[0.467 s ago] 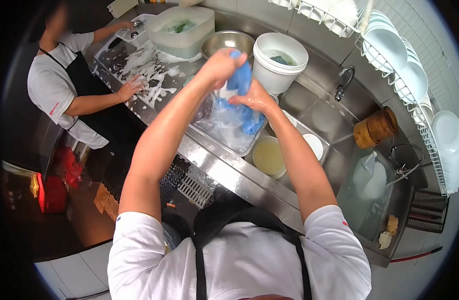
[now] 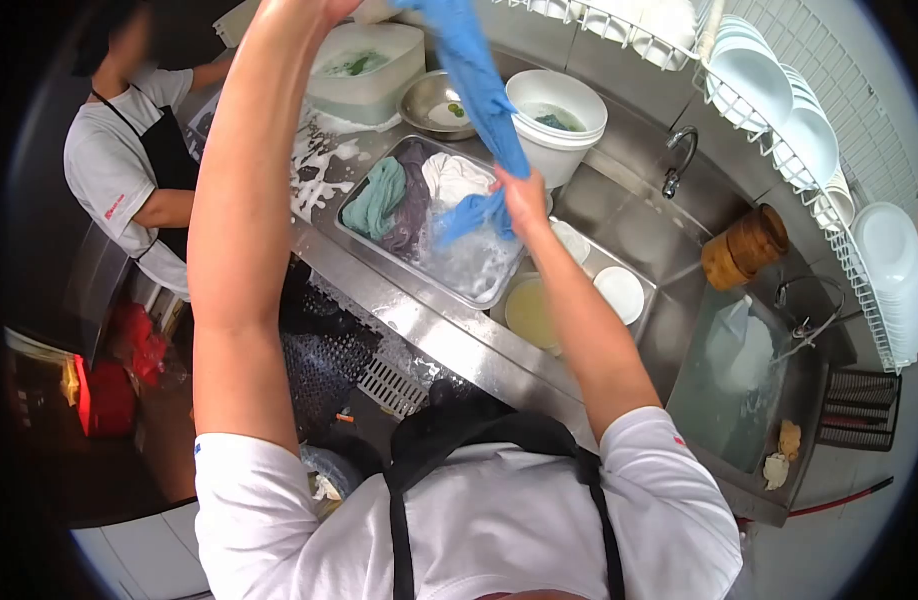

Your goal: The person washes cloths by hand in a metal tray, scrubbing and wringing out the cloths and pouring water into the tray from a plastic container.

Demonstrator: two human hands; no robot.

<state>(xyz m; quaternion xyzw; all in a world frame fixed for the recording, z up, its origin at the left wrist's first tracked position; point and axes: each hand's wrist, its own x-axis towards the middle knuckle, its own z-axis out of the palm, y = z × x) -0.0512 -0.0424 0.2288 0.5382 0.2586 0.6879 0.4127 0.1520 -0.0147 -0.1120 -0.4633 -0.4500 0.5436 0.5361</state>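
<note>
A wet blue cloth [image 2: 479, 85] stretches from the top edge of the view down into a metal tray [image 2: 404, 273]. My right hand [image 2: 524, 200] is closed around its lower part, just above the tray's soapy water. My left hand [image 2: 337, 8] is raised at the top edge, mostly cut off, with its fingers out of view near the cloth's upper end. In the tray lie a green cloth [image 2: 375, 200], a purple-grey cloth [image 2: 411, 205] and a white cloth [image 2: 457, 178], beside foamy water.
A co-worker [image 2: 129, 170] stands at the left. Behind the tray are a metal bowl [image 2: 419, 105], a white bucket [image 2: 559, 150] and a tub [image 2: 374, 92]. Round containers [image 2: 619, 294], a tap [image 2: 679, 165], a water-filled sink [image 2: 724, 400] and a dish rack [image 2: 769, 150] are at the right.
My left hand has moved up and left, out to the top edge, and the bunched blue cloth is now stretched long. My right hand has shifted slightly right. The tray's cloths are uncovered.
</note>
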